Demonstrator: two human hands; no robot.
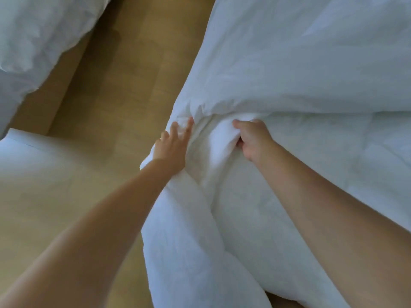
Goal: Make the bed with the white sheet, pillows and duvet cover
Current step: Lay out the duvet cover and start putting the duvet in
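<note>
Duvet [255, 218], white and thick, bunched at the near edge of the bed, hanging toward the wooden floor [124, 70]. Smoother white cover fabric [311, 63] lying beyond the bunch, its gathered edge meeting the duvet just past both hands. Right hand [251, 141], on the duvet, fingers curled tight round a fold. Left hand [173, 145], at the duvet's left edge, fingers straight and slightly spread, pressing flat against the fabric. More white bedding [37, 34] well apart from the duvet, across the floor. Likely mid-stuffing or mid-spreading: duvet not yet flat, no pillows in view, sheet impossible to tell apart. Much apparently left.
</note>
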